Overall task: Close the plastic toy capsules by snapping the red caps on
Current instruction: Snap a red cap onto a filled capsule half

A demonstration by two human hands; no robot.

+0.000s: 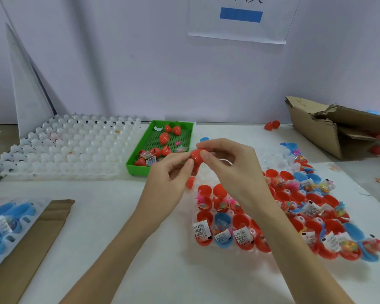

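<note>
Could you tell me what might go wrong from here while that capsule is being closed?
The small red plastic capsule, pinched between the left hand and right hand, could slip and drop onto the tray of open red capsule halves, scattering toys. A sachet edge could also catch in the seam.

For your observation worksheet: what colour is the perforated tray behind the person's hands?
Bright green; the tray shows best in the head view.

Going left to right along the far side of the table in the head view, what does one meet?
White bumpy tray → green tray holding red caps → two loose red caps by the wall → torn cardboard box.
</note>
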